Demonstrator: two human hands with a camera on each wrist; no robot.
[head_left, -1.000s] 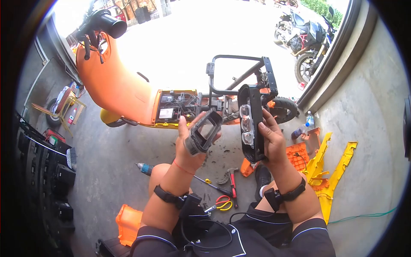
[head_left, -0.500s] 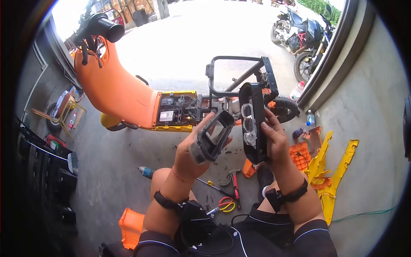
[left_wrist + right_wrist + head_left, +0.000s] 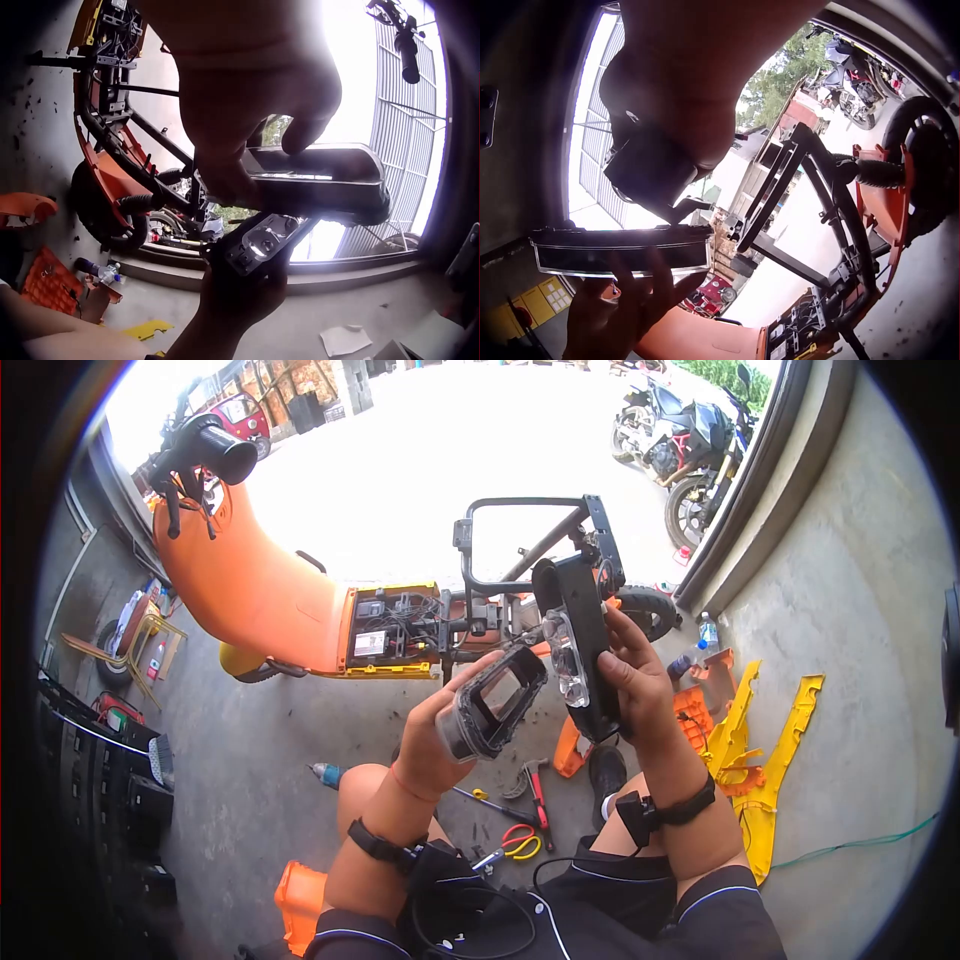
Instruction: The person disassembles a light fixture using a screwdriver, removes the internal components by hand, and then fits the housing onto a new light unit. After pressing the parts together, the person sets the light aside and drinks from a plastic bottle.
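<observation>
My left hand (image 3: 425,745) grips a light's lens cover (image 3: 462,732), clear on its outer side, with a black rim around an open middle. In my right hand (image 3: 645,685) is a long black lamp housing (image 3: 592,625), tilted, with several clear lenses (image 3: 566,665) facing the cover. Thumb and fingers hold the housing by its right side. A narrow gap separates the two parts in the head view. The left wrist view shows the cover (image 3: 322,195) above the lens side of the housing (image 3: 259,244). From the right wrist, the cover (image 3: 630,259) appears edge-on.
Ahead stands an orange scooter (image 3: 260,575) with exposed wiring (image 3: 400,625) and a bare black frame (image 3: 530,505). On the floor lie a hammer (image 3: 539,800), scissors (image 3: 520,842), a drill (image 3: 325,774), yellow panels (image 3: 785,760) and orange parts (image 3: 300,900). A motorcycle (image 3: 690,460) is parked outside.
My left hand has brought the cover closer to the housing and turned it. The housing's top now leans left. The head view has shifted slightly.
</observation>
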